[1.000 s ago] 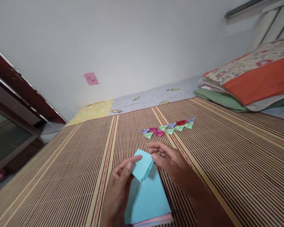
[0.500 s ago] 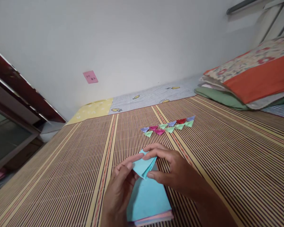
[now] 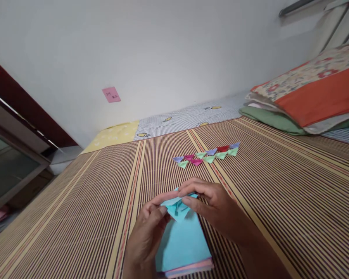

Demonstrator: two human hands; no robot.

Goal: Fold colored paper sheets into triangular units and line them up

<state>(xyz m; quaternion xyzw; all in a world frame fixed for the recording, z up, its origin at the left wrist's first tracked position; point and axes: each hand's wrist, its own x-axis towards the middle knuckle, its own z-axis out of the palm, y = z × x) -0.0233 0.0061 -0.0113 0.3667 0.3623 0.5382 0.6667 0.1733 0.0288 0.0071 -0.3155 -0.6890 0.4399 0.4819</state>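
A small folded piece of light blue paper (image 3: pixel 178 211) is held between both hands, its lower layers spread apart. My left hand (image 3: pixel 151 221) pinches its left corner between thumb and fingers. My right hand (image 3: pixel 209 201) grips the upper right part, the thumb on the near side and fingers along the top edge. Beneath the hands lies a stack of coloured paper sheets (image 3: pixel 183 244), light blue on top, with pink and other edges showing at the near end.
Beyond the hands, several small folded paper pieces (image 3: pixel 209 159) in green, purple, pink and red lie in two rows on the striped mat (image 3: pixel 84 201). Pillows (image 3: pixel 317 93) are piled at the right. A pink note (image 3: pixel 111 94) is on the wall.
The folded blue paper has tipped and its layers have opened toward me. My right thumb has moved up onto it, nearer the fingers.
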